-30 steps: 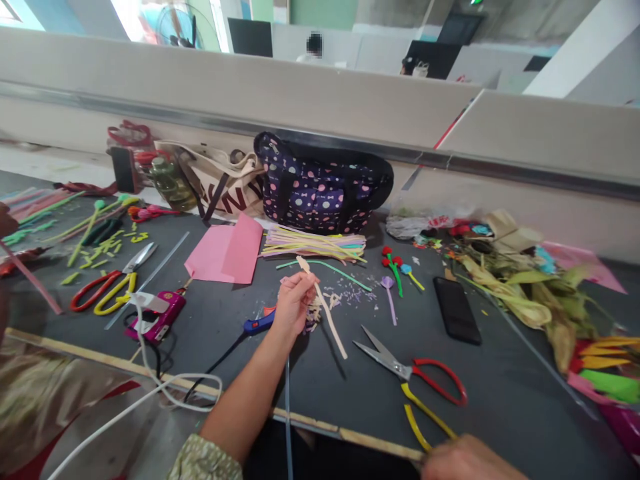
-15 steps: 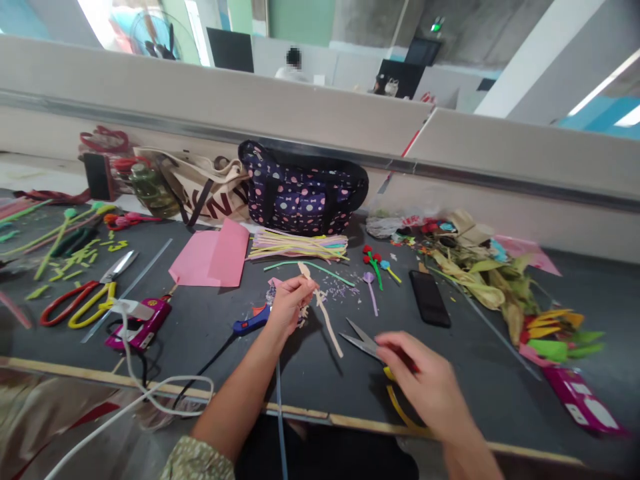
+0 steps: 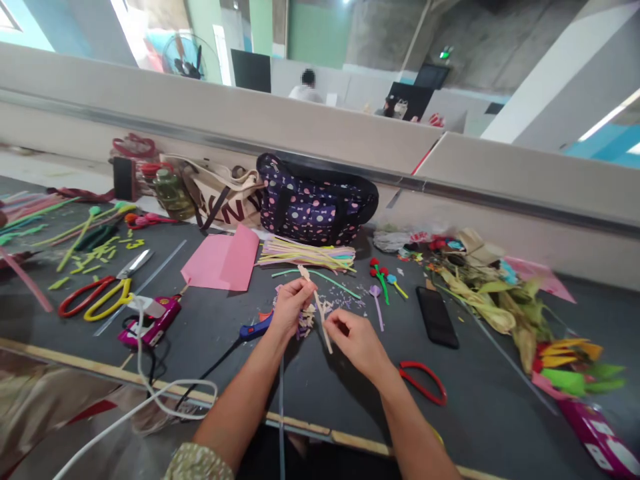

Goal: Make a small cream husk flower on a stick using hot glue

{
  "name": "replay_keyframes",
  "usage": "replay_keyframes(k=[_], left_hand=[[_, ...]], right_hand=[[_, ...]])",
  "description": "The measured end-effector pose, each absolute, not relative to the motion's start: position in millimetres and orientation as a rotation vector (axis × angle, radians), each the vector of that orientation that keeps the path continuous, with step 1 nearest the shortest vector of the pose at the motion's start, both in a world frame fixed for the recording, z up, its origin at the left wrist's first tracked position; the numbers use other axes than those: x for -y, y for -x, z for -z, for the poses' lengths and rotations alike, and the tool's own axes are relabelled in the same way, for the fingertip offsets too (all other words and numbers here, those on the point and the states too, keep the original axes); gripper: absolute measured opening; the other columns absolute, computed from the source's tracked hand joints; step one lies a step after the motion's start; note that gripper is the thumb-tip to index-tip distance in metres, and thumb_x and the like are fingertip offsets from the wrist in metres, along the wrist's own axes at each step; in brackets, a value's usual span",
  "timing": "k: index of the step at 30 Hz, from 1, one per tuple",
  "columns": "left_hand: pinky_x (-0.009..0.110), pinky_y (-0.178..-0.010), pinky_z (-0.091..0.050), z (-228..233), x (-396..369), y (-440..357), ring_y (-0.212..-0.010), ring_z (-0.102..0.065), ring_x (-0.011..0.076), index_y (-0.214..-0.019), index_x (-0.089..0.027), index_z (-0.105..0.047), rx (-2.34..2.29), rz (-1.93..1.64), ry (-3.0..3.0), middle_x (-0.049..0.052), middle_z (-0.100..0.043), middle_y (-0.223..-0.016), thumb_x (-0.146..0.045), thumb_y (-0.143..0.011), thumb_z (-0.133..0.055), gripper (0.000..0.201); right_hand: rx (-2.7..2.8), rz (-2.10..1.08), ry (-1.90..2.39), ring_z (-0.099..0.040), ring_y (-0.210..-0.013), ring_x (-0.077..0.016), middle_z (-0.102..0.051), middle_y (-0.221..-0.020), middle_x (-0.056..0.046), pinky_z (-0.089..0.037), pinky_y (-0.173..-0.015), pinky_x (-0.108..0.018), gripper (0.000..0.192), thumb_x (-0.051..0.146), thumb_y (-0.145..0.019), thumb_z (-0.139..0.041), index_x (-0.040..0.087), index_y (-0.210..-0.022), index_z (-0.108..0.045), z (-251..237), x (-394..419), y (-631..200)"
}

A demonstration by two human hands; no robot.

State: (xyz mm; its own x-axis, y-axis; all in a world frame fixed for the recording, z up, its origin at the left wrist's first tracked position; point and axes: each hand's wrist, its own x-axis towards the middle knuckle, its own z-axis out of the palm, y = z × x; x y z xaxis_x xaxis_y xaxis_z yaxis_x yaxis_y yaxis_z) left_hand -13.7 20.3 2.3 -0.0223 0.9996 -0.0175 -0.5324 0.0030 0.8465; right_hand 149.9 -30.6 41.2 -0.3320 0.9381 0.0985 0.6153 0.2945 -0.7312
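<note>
My left hand [image 3: 294, 303] pinches a cream pipe cleaner [image 3: 320, 317] near its upper end, where a short bent tip sticks out above the fingers. The rest of the stem slants down toward me. My right hand [image 3: 353, 337] is closed at the lower part of the same stem, thumb and forefinger together on it. Under my right forearm lies a pair of scissors, one red handle [image 3: 425, 383] showing and its blades hidden. Cream and purple fuzz clippings [image 3: 306, 320] are scattered behind my hands.
A blue glue gun [image 3: 256, 329] lies left of my hands. Behind are a pipe cleaner bundle [image 3: 307, 255], pink paper [image 3: 225, 260] and a patterned bag [image 3: 315, 207]. Small pipe-cleaner flowers [image 3: 380, 277], a phone [image 3: 437, 317] and dried husks [image 3: 480, 300] lie right; larger scissors [image 3: 110, 287] left.
My right hand has let go of the scissors, now lying on the table, and moved left to the pipe cleaner. My left hand still holds the stem. The view has shifted slightly.
</note>
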Motion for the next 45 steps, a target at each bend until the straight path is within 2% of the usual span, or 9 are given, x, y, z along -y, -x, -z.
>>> replay_keyframes(k=[4,8,14,17,21,25,30,37,45], left_hand=[[0.021,-0.046,-0.018,0,-21,13,-0.045,-0.030,0.0043,-0.068,-0.013,-0.069,-0.841,-1.434,-0.766,-0.005,-0.044,-0.049,-0.044,-0.066,-0.082,0.035],[0.021,-0.047,-0.018,1,-20,12,-0.045,-0.030,0.0043,-0.064,-0.012,-0.067,-0.842,-1.415,-0.796,-0.005,-0.042,-0.048,-0.044,-0.067,-0.082,0.035],[0.020,-0.047,-0.023,2,-20,17,-0.047,-0.034,0.0053,-0.065,-0.013,-0.067,-0.848,-1.448,-0.794,-0.003,-0.046,-0.051,-0.042,-0.069,-0.080,0.032],[0.019,-0.049,-0.029,-2,-19,21,-0.049,-0.039,0.0061,-0.064,-0.014,-0.066,-0.814,-1.447,-0.776,-0.001,-0.052,-0.057,-0.042,-0.069,-0.080,0.032],[0.022,-0.052,-0.036,-8,-12,20,-0.053,-0.046,0.0089,-0.062,-0.013,-0.066,-0.656,-1.194,-0.905,0.002,-0.056,-0.062,-0.046,-0.070,-0.080,0.036],[0.023,-0.051,-0.036,-8,-6,15,-0.053,-0.047,0.0105,-0.065,-0.013,-0.069,-0.607,-0.987,-0.989,0.004,-0.057,-0.060,-0.049,-0.071,-0.078,0.038],[0.023,-0.049,-0.038,-4,-4,9,-0.049,-0.049,0.0102,-0.068,-0.012,-0.070,-0.619,-0.819,-1.063,0.004,-0.059,-0.058,-0.052,-0.071,-0.077,0.041],[0.025,-0.059,-0.050,-1,-6,-5,-0.060,-0.062,0.0123,-0.093,-0.016,-0.071,-0.654,-1.112,-0.931,0.002,-0.067,-0.076,-0.041,-0.065,-0.085,0.040],[0.026,-0.055,-0.049,-5,-4,-7,-0.052,-0.061,0.0126,-0.080,-0.012,-0.075,-0.741,-1.196,-0.800,0.004,-0.068,-0.069,-0.042,-0.061,-0.087,0.037]], right_hand=[[1.985,-0.605,1.493,-0.059,-0.066,-0.0152,-0.066,-0.073,-0.001,-0.041,-0.066,-0.025,0.022,0.043,-0.086,-0.063,0.021,-0.084,-0.060,-35,23,-144],[2.089,-0.571,1.448,-0.060,-0.065,-0.0158,-0.066,-0.069,-0.002,-0.038,-0.066,-0.026,0.023,0.034,-0.091,-0.055,0.022,-0.073,-0.060,-30,16,-141],[2.041,-1.240,1.374,-0.061,-0.055,-0.0133,-0.068,-0.062,0.001,-0.042,-0.058,-0.023,0.022,0.031,-0.087,-0.057,0.020,-0.068,-0.061,-30,16,-158],[2.057,-1.432,1.234,-0.066,-0.067,-0.0151,-0.072,-0.073,-0.001,-0.047,-0.064,-0.024,0.015,0.032,-0.083,-0.063,0.019,-0.080,-0.070,-31,14,-173],[1.623,-1.329,1.205,-0.063,-0.073,-0.0155,-0.073,-0.090,-0.005,-0.047,-0.063,-0.025,0.034,0.046,-0.084,-0.065,0.020,-0.104,-0.071,-32,7,-179],[1.392,-1.295,1.141,-0.049,-0.056,-0.0096,-0.068,-0.076,-0.001,-0.038,-0.052,-0.023,0.035,0.049,-0.082,-0.068,0.020,-0.099,-0.073,-26,3,-169],[1.267,-1.426,1.043,-0.051,-0.057,-0.0097,-0.067,-0.072,0.000,-0.038,-0.054,-0.023,0.031,0.046,-0.074,-0.076,0.019,-0.087,-0.073,-23,5,-157],[1.194,-1.419,1.126,-0.041,-0.049,-0.0064,-0.058,-0.060,0.004,-0.032,-0.048,-0.022,0.039,0.051,-0.068,-0.080,0.016,-0.077,-0.066,-22,2,-160],[1.328,-1.271,1.177,-0.042,-0.053,-0.0084,-0.059,-0.066,0.002,-0.033,-0.049,-0.023,0.031,0.047,-0.073,-0.077,0.018,-0.081,-0.068,-13,0,-164]])
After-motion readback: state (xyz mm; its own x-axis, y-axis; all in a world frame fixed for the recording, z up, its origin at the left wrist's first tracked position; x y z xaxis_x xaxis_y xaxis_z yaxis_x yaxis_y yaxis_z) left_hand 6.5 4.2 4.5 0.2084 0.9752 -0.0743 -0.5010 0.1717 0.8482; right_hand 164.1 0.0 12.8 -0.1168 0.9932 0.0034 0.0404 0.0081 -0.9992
